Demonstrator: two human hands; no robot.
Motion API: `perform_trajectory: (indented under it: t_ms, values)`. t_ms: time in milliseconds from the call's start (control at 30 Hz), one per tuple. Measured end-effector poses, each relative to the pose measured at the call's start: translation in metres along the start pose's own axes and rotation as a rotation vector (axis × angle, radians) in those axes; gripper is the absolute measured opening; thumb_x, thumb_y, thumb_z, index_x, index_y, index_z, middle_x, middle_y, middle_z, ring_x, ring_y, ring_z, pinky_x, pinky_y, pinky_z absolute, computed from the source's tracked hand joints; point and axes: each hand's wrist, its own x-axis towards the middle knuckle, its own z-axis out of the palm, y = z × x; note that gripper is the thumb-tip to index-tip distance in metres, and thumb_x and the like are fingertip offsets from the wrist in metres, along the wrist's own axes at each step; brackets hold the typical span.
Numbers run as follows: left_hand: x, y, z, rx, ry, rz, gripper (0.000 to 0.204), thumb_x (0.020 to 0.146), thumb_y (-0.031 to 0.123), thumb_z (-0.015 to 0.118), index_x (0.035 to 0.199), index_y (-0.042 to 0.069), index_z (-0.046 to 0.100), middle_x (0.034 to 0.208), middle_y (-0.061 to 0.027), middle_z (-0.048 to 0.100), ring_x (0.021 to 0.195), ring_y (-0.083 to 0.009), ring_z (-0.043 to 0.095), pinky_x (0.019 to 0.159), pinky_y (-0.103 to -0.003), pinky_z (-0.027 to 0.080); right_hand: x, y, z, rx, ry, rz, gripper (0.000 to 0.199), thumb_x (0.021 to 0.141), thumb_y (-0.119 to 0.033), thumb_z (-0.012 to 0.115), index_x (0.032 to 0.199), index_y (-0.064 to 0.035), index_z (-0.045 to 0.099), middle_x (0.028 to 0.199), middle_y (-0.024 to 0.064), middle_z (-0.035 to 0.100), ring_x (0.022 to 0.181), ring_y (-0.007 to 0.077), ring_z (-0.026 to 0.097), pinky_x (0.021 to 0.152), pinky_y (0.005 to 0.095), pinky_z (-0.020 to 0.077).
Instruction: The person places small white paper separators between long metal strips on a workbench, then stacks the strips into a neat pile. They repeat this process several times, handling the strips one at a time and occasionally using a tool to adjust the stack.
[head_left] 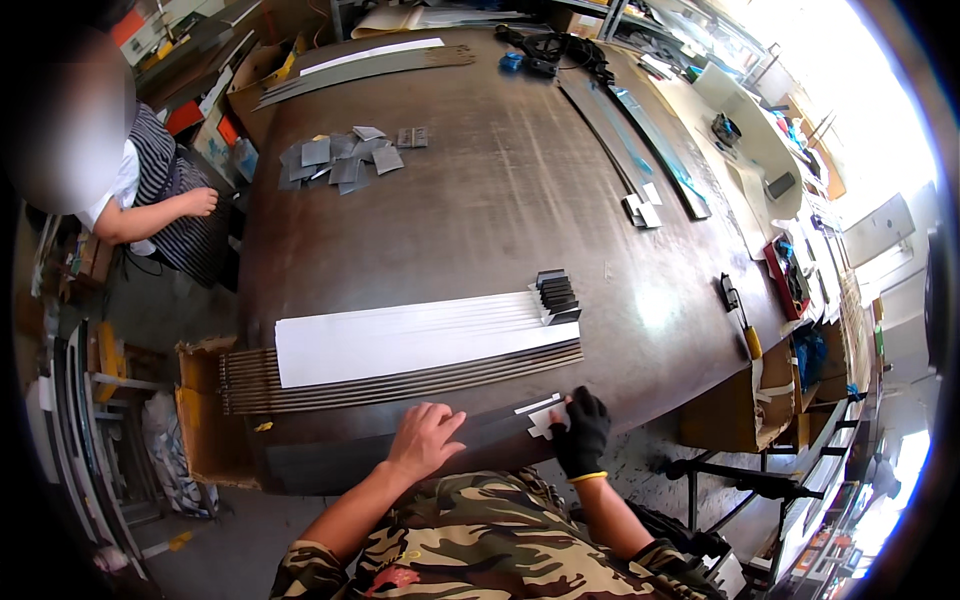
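Along the near edge of the table lies a dark flat strip [360, 443]. My bare left hand [422, 440] rests over it, fingers stretched forward and thumb apart, holding nothing. A small white cut-out piece [543, 418] sits at the strip's right end. My right hand [582, 432], in a black glove with bare fingertips showing, has its thumb and curled fingers closed on that piece's right side. Just beyond my hands are several long thin brown-grey strips [400, 385] side by side. Long white sheets [400, 345] partly cover them, with a row of black bent pieces [557, 297] at their right end.
Grey square plates [345, 155] lie heaped at the far left of the table [470, 220]. Long strips [650, 150] lie at the right, near a yellow-handled tool [748, 330]. A person [165, 200] stands at the left. Cardboard boxes [205, 425] flank the table.
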Motion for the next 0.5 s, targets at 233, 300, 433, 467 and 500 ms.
perform_trajectory:
  t_ms: [233, 300, 433, 467, 500]
  values:
    - [0.019, -0.008, 0.004, -0.069, -0.146, -0.001, 0.044, 0.070, 0.022, 0.083, 0.110, 0.008, 0.071, 0.100, -0.0068, 0.061, 0.096, -0.0287, 0.057, 0.084, -0.040, 0.047, -0.011, 0.011, 0.022, 0.591, 0.105, 0.439, 0.028, 0.077, -0.017, 0.078, 0.097, -0.0022, 0.066, 0.104, 0.0134, 0.067, 0.094, 0.0278, 0.063, 0.083, 0.0368, 0.0497]
    - [0.032, 0.008, 0.003, -0.094, -0.112, -0.051, 0.043, 0.072, 0.021, 0.083, 0.111, 0.008, 0.071, 0.104, -0.0073, 0.063, 0.099, -0.0292, 0.058, 0.087, -0.040, 0.048, -0.003, 0.009, 0.005, 0.941, 0.014, 0.576, 0.020, 0.081, -0.014, 0.077, 0.089, -0.0014, 0.064, 0.079, 0.0057, 0.064, 0.072, 0.0138, 0.060, 0.069, 0.0283, 0.0485]
    - [0.069, 0.041, 0.027, -0.460, -0.114, -0.014, 0.036, 0.081, 0.017, 0.079, 0.112, 0.003, 0.070, 0.102, -0.0110, 0.070, 0.089, -0.0238, 0.067, 0.079, -0.033, 0.053, 0.006, -0.002, -0.038, 0.847, -0.139, 0.551, 0.020, 0.082, -0.014, 0.078, 0.089, -0.0018, 0.063, 0.076, 0.0038, 0.062, 0.070, 0.0116, 0.057, 0.066, 0.0280, 0.0472]
    - [0.073, 0.045, 0.031, -0.542, -0.155, -0.097, 0.031, 0.082, 0.015, 0.078, 0.110, 0.003, 0.071, 0.097, -0.0106, 0.070, 0.084, -0.0212, 0.066, 0.076, -0.032, 0.052, 0.007, -0.007, -0.045, 0.829, -0.124, 0.552, 0.021, 0.081, -0.014, 0.078, 0.089, -0.0020, 0.063, 0.077, 0.0050, 0.062, 0.070, 0.0140, 0.058, 0.066, 0.0296, 0.0478]
    - [0.076, 0.049, 0.035, -0.624, -0.193, -0.179, 0.027, 0.083, 0.014, 0.076, 0.107, 0.002, 0.071, 0.093, -0.0102, 0.071, 0.080, -0.0186, 0.066, 0.074, -0.031, 0.052, 0.009, -0.013, -0.053, 0.808, -0.108, 0.552, 0.021, 0.080, -0.013, 0.078, 0.089, -0.0023, 0.063, 0.078, 0.0062, 0.063, 0.069, 0.0164, 0.060, 0.066, 0.0312, 0.0484]
